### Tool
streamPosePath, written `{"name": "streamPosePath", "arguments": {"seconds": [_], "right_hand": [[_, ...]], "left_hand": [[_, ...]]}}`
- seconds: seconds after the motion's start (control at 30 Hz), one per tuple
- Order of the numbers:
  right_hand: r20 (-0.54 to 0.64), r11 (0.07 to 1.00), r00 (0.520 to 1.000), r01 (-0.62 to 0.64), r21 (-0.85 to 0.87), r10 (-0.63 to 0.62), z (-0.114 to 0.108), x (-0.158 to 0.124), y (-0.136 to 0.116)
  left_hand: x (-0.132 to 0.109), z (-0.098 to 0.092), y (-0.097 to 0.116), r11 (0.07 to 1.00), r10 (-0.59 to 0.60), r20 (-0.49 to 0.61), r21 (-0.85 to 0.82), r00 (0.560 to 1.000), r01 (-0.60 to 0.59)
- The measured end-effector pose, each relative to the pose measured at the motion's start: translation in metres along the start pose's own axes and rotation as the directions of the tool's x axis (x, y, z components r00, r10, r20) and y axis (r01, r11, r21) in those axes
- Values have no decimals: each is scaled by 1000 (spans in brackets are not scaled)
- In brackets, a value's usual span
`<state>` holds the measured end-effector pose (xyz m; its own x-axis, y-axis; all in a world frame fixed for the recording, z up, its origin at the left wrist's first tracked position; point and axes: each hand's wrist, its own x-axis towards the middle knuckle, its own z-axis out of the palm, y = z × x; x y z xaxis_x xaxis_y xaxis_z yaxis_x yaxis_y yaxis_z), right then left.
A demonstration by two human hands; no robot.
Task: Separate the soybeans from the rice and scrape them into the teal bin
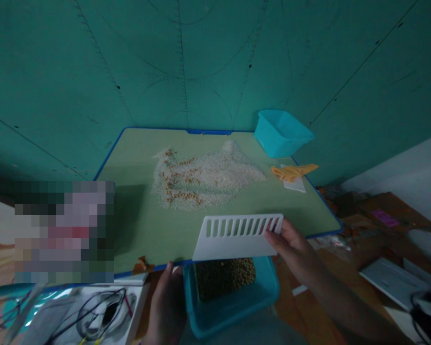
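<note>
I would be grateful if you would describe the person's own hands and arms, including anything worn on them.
The left hand and the right hand are both bare, with no gloves, and no ring or bracelet shows. The right forearm shows no sleeve up to the frame edge, though dim light hides fine detail. The frame cuts off the left arm at the wrist.

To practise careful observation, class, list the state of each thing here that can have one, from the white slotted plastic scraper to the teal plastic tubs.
White slotted plastic scraper: gripped by its corner in the right hand, raised over the near tub.
Near teal plastic tub: holding dark seeds.
Left hand: beside the near tub, open or closed unclear.
Green board with blue rim: covered by a spread heap.
White grain heap: spread flat, yellow-brown seeds mixed in.
Far teal plastic tub: beyond the board's far corner, contents hidden.
Yellow cloth: crumpled on a white card.
</note>
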<state>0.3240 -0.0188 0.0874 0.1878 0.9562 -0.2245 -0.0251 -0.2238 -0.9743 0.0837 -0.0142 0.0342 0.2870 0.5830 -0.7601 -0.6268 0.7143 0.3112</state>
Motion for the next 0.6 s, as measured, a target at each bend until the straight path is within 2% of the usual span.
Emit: {"name": "streamPosePath", "arguments": {"seconds": [0.1, 0.2, 0.3, 0.4, 0.53, 0.6], "right_hand": [[28, 1000, 1000, -14, 23, 13, 0, 2, 3], [-19, 995, 999, 43, 87, -41, -2, 16, 4], [-107, 976, 981, 175, 131, -162, 2, 42, -1], [-117, 943, 951, 301, 139, -286, 11, 75, -11], [-69, 916, 917, 397, 50, -393, 31, 112, -18], [-46, 908, 907, 419, 0, -418, 41, 126, -17]], "left_hand": [[-1, 0, 0, 998, -34, 18, -54, 999, 34], [-3, -2, 1, 993, -4, 36, -114, 999, 8], [-4, -9, 5, 983, 49, 44, -176, 998, -41], [-8, -14, 13, 975, 64, 22, -214, 998, -58], [-16, -27, 27, 969, 50, -63, -241, 997, -63], [-18, -41, 34, 969, 79, -32, -233, 996, -84]]}}
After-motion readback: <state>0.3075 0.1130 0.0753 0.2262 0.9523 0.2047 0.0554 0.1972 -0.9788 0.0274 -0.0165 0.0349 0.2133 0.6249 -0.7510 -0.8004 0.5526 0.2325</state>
